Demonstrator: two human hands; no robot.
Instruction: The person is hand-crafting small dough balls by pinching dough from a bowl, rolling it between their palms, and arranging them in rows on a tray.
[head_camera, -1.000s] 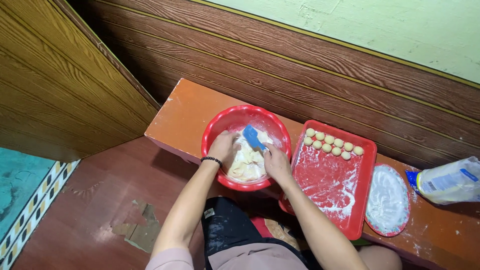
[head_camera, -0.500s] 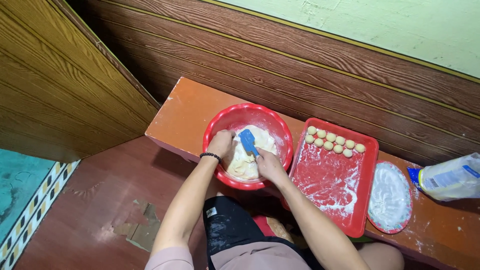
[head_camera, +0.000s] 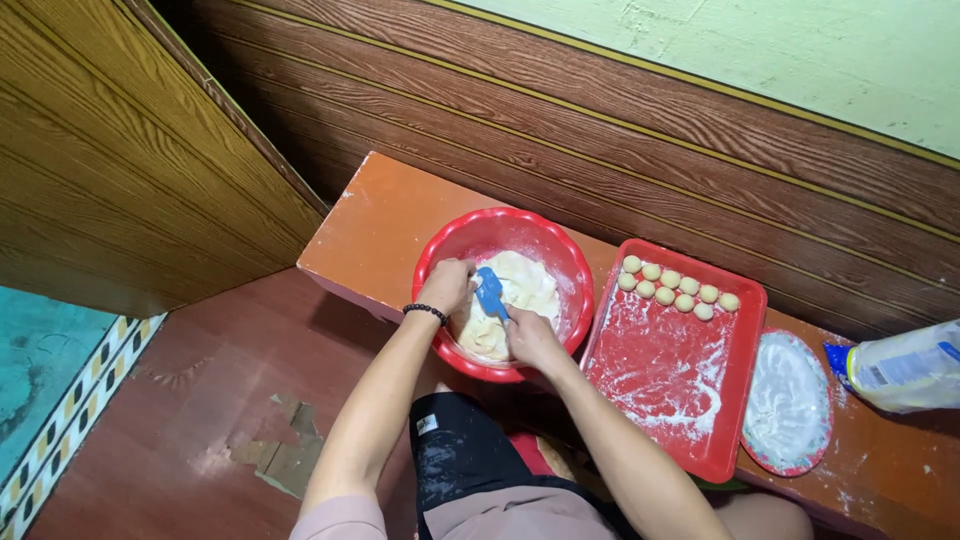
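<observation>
Right hand (head_camera: 533, 340) is clamped on a blue scraper (head_camera: 490, 292) in the red bowl (head_camera: 500, 228), frame centre. Left hand (head_camera: 447, 285) is closed on the dough (head_camera: 520, 285). A clear flour bag (head_camera: 905, 366) with a blue label lies at the right edge.

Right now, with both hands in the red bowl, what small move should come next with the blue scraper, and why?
Probably draw the small blue plastic scraper in the right hand down through the pale dough to cut off a piece. The left hand steadies the dough in the round red plastic bowl, and small dough balls already line the floured red rectangular tray.

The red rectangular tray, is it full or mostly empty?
Mostly empty: the red rectangular tray holds only two short rows of small dough balls along its far edge; the rest shows flour.
</observation>
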